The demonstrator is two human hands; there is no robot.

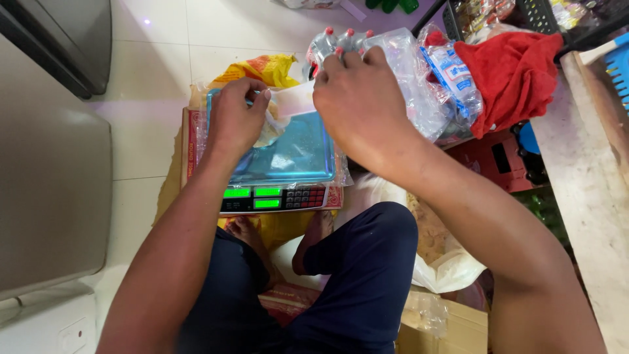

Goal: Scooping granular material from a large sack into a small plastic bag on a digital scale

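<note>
My left hand (236, 118) and my right hand (357, 105) together hold a small clear plastic bag (293, 99) above the blue pan (295, 157) of an electronic scale. Each hand pinches one end of the bag's top. The bag's lower part, with pale contents, hangs beside my left hand over the pan. The scale's front panel (272, 198) shows green lit displays and a keypad. The scale stands on a cardboard box (191, 141) on the floor, in front of my crossed legs.
A yellow sack (265, 69) lies behind the scale. Clear bags of small red-capped bottles (341, 40) and packets (452, 75) pile at the right, next to a red cloth (514, 75). A pale counter edge (590, 183) runs down the right. A grey appliance (52, 164) stands left.
</note>
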